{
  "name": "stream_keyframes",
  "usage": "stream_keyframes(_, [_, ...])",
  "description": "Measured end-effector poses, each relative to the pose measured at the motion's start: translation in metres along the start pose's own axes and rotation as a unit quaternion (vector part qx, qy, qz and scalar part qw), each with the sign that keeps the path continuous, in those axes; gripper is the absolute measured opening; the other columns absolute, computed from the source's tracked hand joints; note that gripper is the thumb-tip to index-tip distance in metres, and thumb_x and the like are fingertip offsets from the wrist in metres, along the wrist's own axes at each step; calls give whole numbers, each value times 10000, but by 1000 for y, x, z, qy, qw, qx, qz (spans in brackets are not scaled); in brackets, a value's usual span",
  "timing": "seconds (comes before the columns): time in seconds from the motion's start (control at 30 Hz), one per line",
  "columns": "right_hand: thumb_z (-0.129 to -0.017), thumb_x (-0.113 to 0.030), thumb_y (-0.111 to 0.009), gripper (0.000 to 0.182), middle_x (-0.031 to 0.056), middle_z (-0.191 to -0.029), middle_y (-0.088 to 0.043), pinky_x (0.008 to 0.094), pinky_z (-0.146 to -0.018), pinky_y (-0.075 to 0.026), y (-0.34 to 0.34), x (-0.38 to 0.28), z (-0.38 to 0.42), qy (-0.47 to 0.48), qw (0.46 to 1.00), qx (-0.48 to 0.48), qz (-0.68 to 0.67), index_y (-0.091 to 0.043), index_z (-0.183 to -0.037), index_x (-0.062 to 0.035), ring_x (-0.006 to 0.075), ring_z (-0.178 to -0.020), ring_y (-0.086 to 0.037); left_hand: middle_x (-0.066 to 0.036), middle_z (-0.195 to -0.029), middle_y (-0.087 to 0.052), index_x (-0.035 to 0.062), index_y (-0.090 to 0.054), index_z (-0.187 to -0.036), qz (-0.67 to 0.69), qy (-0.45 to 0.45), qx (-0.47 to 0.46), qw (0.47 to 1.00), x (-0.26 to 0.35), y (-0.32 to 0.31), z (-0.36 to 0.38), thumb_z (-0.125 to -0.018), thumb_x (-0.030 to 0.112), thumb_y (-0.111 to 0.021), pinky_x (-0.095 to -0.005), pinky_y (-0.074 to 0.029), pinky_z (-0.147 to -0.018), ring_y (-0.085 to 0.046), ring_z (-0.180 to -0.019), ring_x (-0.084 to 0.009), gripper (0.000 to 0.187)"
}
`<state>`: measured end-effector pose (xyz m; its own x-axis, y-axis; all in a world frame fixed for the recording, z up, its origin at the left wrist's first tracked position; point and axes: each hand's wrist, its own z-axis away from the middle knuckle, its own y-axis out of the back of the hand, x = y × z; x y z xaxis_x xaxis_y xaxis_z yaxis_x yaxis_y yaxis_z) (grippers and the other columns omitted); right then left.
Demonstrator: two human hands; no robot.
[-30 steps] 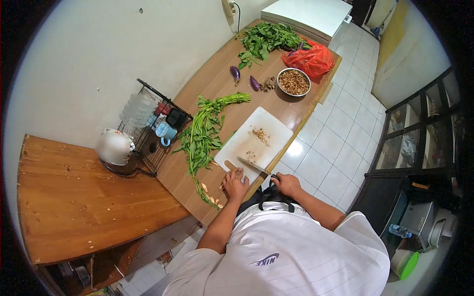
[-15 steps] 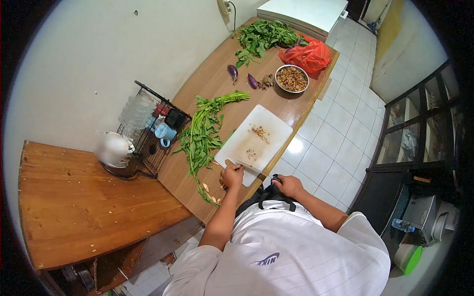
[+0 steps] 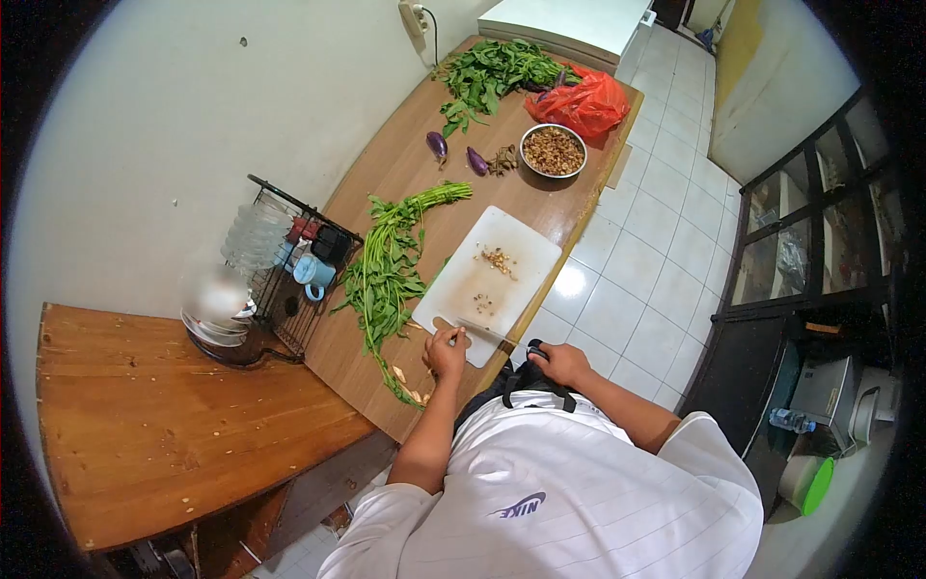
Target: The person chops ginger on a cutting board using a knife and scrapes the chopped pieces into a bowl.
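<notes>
A white cutting board point(image 3: 526, 236) lies on the table, with two small heaps of chopped bits point(image 3: 499, 261) on it. My right hand point(image 3: 561, 365) is closed around the black handle of a knife point(image 3: 494, 332). Its blade lies across the near end of the board, pointing left. At that same end, beside the board's brown handle slot, my left hand point(image 3: 446, 354) has its fingers bent together; what they hold, if anything, is hidden. Pale peel-like scraps point(image 3: 410, 394) are near my left wrist, alongside a bunch of leafy greens point(image 3: 381, 280).
Farther along the wooden table point(image 3: 386, 154) are a metal bowl of brown chopped pieces point(image 3: 554, 151), two purple eggplants point(image 3: 437, 146), more greens point(image 3: 497, 72) and a red plastic bag point(image 3: 588, 101). A dish rack point(image 3: 289, 333) stands left, a dark cabinet point(image 3: 772, 328) right.
The view has shifted slightly, moving the table things a little left in the picture. Both hands stay at the near end of the board, and the knife keeps nearly the same pose.
</notes>
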<state>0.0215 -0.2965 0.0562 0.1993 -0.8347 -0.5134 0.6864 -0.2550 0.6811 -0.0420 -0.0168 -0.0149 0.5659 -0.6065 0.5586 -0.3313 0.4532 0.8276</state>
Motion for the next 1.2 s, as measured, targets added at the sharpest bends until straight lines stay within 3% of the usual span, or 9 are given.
stream_keyframes(0.13, [-1013,-601,-483,524,192,-1003,-749,523,-844,-567,0,0,-2,-3,1000,-9,6,-722,-1139,-151,399,-973,-716,37,-1022,-736,217,-828,-928,53,-26,2,998,-7,-1,-2,-855,381,-799,-504,-423,-943,-615,-1092,-273,183])
stream_keyframes(0.47, [-1006,-587,-507,494,182,-988,-747,524,-814,-568,-3,-3,1,6,1000,-13,15,-719,-1095,-150,393,-958,-716,12,-983,-718,226,-822,-947,34,-28,-13,999,0,8,0,-810,330,-811,-485,-466,-917,-629,-1054,-295,172])
stream_keyframes(0.67, [-1004,-585,-512,491,179,-983,-747,516,-808,-569,-2,-3,2,5,1000,-19,18,-719,-1083,-147,395,-956,-716,-18,-970,-718,178,-798,-879,41,-12,12,999,0,4,-3,-754,228,-858,-450,-492,-904,-644,-1032,-308,147])
stream_keyframes(0.87, [-1010,-588,-503,508,183,-994,-748,512,-822,-568,-5,-3,-1,8,999,-25,26,-719,-1105,-138,391,-965,-718,-81,-945,-729,100,-683,-904,145,24,3,989,-21,-16,-15,-673,175,-911,-451,-531,-799,-678,-915,-318,333])
stream_keyframes(0.93, [-1012,-588,-500,510,181,-995,-749,512,-821,-568,-3,-7,-3,9,999,-29,35,-719,-1114,-140,387,-966,-719,-86,-948,-681,93,-575,-1002,103,51,-19,993,-9,-6,-15,-653,88,-878,-382,-531,-843,-672,-942,-257,463])
stream_keyframes(1.2, [-1020,-589,-482,509,162,-986,-755,512,-810,-573,4,-28,-11,10,998,-21,63,-717,-1144,-155,370,-954,-725,-114,-976,-657,88,-571,-1029,56,87,-35,994,17,14,-19,-639,108,-856,-408,-531,-827,-666,-928,-308,484])
